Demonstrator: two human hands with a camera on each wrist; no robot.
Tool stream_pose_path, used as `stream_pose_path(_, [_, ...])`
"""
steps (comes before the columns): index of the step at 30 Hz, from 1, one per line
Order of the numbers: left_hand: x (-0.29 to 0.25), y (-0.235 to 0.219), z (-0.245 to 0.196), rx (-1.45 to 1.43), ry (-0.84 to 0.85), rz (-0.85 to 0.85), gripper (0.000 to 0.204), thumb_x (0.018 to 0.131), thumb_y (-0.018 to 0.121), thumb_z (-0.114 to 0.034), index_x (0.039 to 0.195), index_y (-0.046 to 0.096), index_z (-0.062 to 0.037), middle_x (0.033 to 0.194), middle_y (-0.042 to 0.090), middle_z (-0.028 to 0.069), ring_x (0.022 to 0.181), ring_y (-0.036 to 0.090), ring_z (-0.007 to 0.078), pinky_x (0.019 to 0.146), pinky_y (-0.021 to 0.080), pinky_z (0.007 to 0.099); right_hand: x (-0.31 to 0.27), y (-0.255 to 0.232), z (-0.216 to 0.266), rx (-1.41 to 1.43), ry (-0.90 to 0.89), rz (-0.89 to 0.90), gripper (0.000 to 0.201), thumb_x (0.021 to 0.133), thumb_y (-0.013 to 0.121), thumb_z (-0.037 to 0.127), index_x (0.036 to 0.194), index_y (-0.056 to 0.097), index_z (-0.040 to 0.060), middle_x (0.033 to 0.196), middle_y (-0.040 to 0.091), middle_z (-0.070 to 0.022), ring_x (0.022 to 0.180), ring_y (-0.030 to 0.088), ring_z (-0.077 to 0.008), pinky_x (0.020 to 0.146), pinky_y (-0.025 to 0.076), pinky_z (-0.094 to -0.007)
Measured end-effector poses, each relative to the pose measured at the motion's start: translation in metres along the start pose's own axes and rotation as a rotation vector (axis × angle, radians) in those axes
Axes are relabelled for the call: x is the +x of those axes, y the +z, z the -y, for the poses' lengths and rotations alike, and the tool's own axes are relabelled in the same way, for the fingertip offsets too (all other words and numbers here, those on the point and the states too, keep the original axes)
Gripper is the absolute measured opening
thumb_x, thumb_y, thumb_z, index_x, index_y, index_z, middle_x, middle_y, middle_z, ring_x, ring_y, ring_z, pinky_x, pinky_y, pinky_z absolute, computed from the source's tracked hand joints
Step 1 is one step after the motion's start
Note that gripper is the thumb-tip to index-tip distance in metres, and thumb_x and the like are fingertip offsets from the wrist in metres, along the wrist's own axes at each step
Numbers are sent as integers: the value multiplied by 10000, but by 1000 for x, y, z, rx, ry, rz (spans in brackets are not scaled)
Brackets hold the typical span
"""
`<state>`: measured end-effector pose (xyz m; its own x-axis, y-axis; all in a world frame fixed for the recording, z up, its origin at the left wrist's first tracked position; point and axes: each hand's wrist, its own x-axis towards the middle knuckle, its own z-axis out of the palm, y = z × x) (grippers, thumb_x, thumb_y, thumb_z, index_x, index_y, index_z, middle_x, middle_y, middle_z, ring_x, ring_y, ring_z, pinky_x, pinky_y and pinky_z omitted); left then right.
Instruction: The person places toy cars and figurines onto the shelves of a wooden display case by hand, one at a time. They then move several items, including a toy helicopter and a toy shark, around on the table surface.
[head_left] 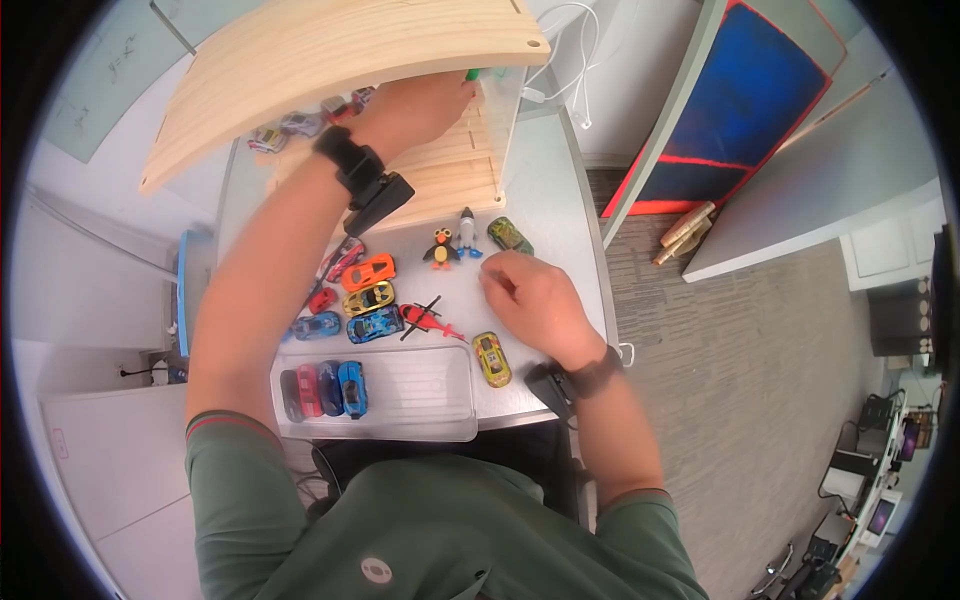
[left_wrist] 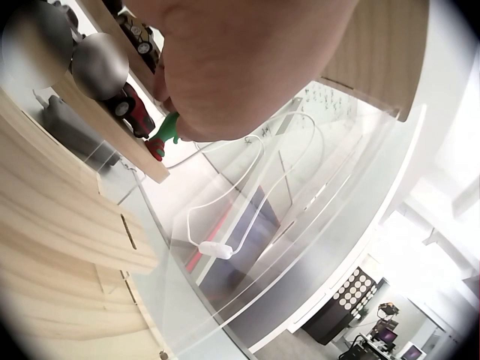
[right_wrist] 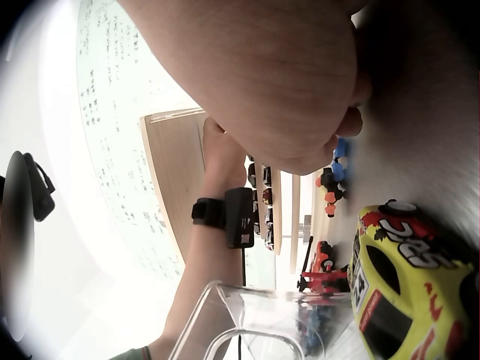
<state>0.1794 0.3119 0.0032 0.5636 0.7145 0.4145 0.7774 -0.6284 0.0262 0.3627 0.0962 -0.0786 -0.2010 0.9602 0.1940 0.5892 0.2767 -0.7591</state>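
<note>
We pinched a green-and-red toy (left_wrist: 168, 129) in our left hand (head_left: 425, 108) at the pale wooden shelf (head_left: 340, 45); our right hand (head_left: 537, 303) lay loosely curled near a patterned green car (head_left: 511, 235).

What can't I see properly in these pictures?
- Green toy: left wrist view; left hand covers part.
- Top row of toy cars: head view; wooden roof panel partly hides it.
- Yellow race car: right wrist view; bottom edge cuts it off.
- Pale green board: right wrist view; writing too small to read.
</note>
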Motion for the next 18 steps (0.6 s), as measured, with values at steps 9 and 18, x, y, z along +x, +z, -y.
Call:
stream_pose_path(9, [-20, -16, -8, -132, -61, -22, 304, 1065, 584, -257, 1191, 709, -10, 1056, 764, 156, 926, 724, 355, 867, 568, 459, 0, 2, -3, 6, -13, -26, 142, 955, 714, 139, 1045, 715, 30, 897, 742, -158, 772, 729, -345, 702, 581, -426])
stream_pose_path(18, [-132, -107, -40, -371, 52, 47, 211, 935, 603, -22, 1122, 701, -20, 1070, 718, 177, 1014, 668, 423, 892, 547, 476, 1, -1, 5, 18, 96, 7, 160, 972, 716, 159, 1079, 728, 40, 901, 762, -171, 801, 751, -343, 731, 593, -414])
